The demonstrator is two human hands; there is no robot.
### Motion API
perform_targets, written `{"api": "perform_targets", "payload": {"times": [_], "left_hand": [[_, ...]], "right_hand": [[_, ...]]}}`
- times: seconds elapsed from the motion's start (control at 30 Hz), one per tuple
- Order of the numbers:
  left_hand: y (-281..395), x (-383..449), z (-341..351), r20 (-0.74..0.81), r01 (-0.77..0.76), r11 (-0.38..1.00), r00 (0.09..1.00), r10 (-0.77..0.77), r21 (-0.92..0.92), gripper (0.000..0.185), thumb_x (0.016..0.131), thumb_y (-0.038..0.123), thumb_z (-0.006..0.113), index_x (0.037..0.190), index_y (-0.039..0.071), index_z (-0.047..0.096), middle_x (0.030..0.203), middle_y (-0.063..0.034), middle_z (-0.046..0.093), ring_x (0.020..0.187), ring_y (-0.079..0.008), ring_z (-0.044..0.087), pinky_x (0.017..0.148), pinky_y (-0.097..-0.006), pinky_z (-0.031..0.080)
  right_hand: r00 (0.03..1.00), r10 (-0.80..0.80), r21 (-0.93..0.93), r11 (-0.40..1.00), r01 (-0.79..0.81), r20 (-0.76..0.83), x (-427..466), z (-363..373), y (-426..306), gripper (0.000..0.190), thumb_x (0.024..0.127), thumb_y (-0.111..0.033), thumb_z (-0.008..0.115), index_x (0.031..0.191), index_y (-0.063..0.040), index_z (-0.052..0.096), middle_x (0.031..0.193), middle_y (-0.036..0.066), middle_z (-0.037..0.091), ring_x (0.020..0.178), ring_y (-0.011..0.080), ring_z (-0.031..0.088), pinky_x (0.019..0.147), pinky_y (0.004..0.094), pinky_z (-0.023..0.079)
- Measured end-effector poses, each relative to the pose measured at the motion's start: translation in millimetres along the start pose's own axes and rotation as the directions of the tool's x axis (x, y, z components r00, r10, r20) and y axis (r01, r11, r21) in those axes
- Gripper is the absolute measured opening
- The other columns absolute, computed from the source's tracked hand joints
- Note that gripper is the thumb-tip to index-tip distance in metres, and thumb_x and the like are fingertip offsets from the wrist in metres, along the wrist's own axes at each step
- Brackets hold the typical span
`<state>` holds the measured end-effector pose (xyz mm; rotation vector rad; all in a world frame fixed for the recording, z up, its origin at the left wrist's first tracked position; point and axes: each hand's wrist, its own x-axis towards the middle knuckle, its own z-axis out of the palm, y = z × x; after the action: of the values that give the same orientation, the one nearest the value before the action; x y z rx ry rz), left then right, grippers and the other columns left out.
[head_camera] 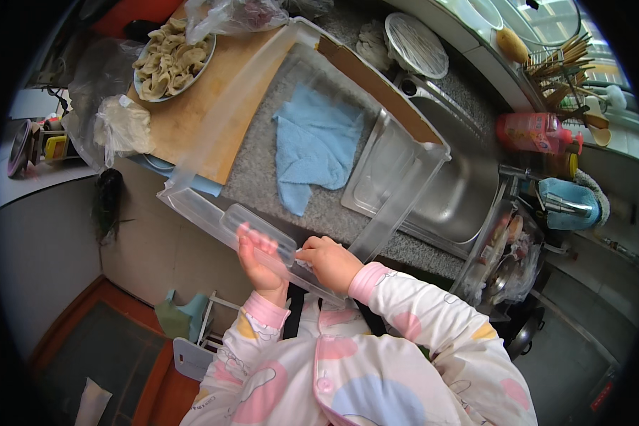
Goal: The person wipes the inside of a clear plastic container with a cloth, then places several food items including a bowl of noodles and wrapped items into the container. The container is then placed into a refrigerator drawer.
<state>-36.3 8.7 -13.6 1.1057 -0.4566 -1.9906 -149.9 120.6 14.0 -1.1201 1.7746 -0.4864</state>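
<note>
A large clear plastic storage bin or drawer point(399, 213) is tilted in front of me, over the counter's front edge. My left hand point(263, 266) grips its near wall, fingers showing through the plastic beside a moulded recess. Inside that wall, my right hand point(333, 263) is closed on a small white cloth or tissue point(303, 261), mostly hidden by the fingers. A brown cardboard strip point(378, 88) lines the far wall. Through the bin a crumpled light blue towel point(317, 149) shows on the grey speckled counter.
A wooden board point(218, 106) bears a plate of dumplings point(173, 61) at the left, near a plastic bag point(122, 125). Right are a steel sink point(452, 197), a pink pump bottle point(532, 133) and a tray of bagged items point(506, 255). A film-covered bowl point(418, 45) stands behind.
</note>
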Motion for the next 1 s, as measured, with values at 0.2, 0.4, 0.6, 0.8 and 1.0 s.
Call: {"api": "perform_targets", "payload": {"times": [0.2,0.4,0.6,0.8,1.0], "left_hand": [[0,2,0,-0.002,-0.028,1.000,1.000,0.028,0.014,0.050,0.097,0.044,0.058,0.126,0.004,0.048,0.082,0.0043,0.039,0.068,-0.0064,0.037,0.062,-0.0234,0.035],[0,6,-5,0.003,-0.014,1.000,1.000,0.014,0.002,0.050,0.098,0.044,0.056,0.127,0.004,0.048,0.083,0.0040,0.040,0.068,-0.0067,0.037,0.062,-0.0232,0.035],[-2,1,-4,0.033,0.002,1.000,0.999,-0.003,0.029,0.048,0.097,0.041,0.057,0.127,0.005,0.047,0.084,0.0038,0.039,0.069,-0.0072,0.038,0.064,-0.0245,0.036],[-4,-2,-2,-0.001,-0.026,0.998,1.000,0.026,0.052,0.046,0.098,0.043,0.054,0.123,0.004,0.051,0.081,0.0030,0.042,0.068,-0.0079,0.041,0.062,-0.0245,0.037],[-3,-3,0,-0.006,-0.022,1.000,1.000,0.022,-0.005,0.049,0.096,0.041,0.059,0.126,0.005,0.047,0.084,0.0037,0.040,0.070,-0.0072,0.038,0.065,-0.0248,0.036]], "right_hand": [[0.978,0.026,-0.246,0.969,0.026,0.207,-5,-19,-1,0.037,0.078,-0.006,0.066,0.114,-0.014,0.073,0.107,0.008,0.062,0.102,0.0303,0.059,0.087,0.0409,0.050],[0.913,0.062,-0.515,0.840,0.172,0.404,2,-24,-7,0.021,0.079,-0.016,0.067,0.097,-0.018,0.079,0.107,0.003,0.064,0.104,0.0271,0.057,0.084,0.0388,0.048],[0.839,0.071,-0.586,0.748,0.313,0.539,18,-30,-19,0.020,0.081,-0.019,0.067,0.096,-0.016,0.079,0.115,0.003,0.064,0.110,0.0280,0.057,0.086,0.0408,0.048],[0.871,0.222,-0.251,0.961,-0.118,0.438,16,-46,-4,0.036,0.082,-0.016,0.063,0.116,-0.016,0.075,0.122,0.010,0.060,0.116,0.0351,0.055,0.098,0.0439,0.048],[0.854,0.248,-0.354,0.932,-0.081,0.457,15,-38,-6,0.033,0.084,-0.019,0.067,0.116,-0.017,0.075,0.126,0.010,0.061,0.121,0.0318,0.053,0.097,0.0438,0.044]]}}
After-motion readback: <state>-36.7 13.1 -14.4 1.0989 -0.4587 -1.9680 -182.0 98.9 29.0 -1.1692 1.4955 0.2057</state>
